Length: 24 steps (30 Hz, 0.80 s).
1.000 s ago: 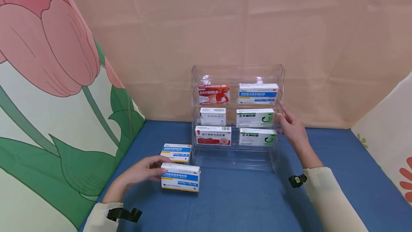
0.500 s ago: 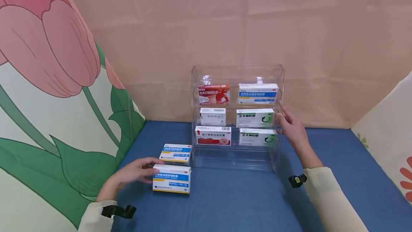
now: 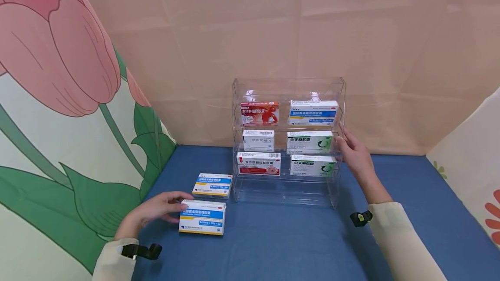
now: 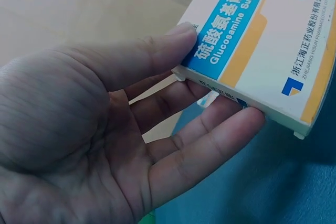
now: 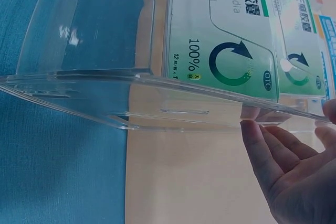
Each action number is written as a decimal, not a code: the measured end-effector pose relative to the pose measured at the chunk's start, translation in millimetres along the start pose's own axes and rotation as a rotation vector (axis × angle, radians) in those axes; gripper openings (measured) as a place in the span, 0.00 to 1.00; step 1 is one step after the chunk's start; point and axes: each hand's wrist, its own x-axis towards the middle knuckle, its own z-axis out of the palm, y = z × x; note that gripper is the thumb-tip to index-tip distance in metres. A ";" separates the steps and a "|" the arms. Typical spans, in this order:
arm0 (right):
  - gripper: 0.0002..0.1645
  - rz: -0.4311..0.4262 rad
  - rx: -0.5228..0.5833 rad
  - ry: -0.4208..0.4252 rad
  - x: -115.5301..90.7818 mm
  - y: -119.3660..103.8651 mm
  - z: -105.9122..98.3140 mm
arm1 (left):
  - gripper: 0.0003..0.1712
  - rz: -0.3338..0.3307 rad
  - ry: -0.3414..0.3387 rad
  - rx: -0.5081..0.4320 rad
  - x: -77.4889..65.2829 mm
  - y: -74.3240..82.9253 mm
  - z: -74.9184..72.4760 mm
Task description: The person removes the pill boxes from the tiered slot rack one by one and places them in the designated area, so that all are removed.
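Note:
My left hand (image 3: 158, 210) pinches a white, blue and yellow medicine box (image 3: 202, 218) by its left end, thumb on the printed face and fingers at the end and underside. In the left wrist view the box (image 4: 262, 40) is labelled Glucosamine Sulfate. Just behind it, a matching medicine box (image 3: 212, 185) lies on the blue table, left of a clear display rack (image 3: 289, 192). On the rack's right side my right hand (image 3: 356, 155) holds the side panel's edge. The right wrist view shows the fingertips of that hand (image 5: 299, 166) against the clear panel.
Three rack tiers hold boxes: a red box (image 3: 259, 114) and a blue-white box (image 3: 314, 113) on top, a white box (image 3: 258, 141) and green-white box (image 3: 310, 143) in the middle, a red-white box (image 3: 258, 164) and green-white box (image 3: 312, 166) below. A beige backdrop (image 3: 289, 25) stands behind.
My left hand has moved left with the medicine box, uncovering more of the matching box behind. My right hand has stayed at the rack's side.

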 end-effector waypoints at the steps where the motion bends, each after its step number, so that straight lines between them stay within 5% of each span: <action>1: 0.37 -0.001 0.001 -0.002 0.0 -0.1 0.1 | 0.26 -0.004 -0.001 -0.003 0.3 -0.7 -0.2; 16: 0.36 -0.009 -0.002 0.002 -0.6 -0.1 1.0 | 0.28 -0.055 -0.010 -0.018 7.4 -9.6 -0.2; 24: 0.36 -0.008 -0.025 0.005 -0.4 0.0 1.0 | 0.28 -0.069 0.055 0.004 11.1 -7.9 3.7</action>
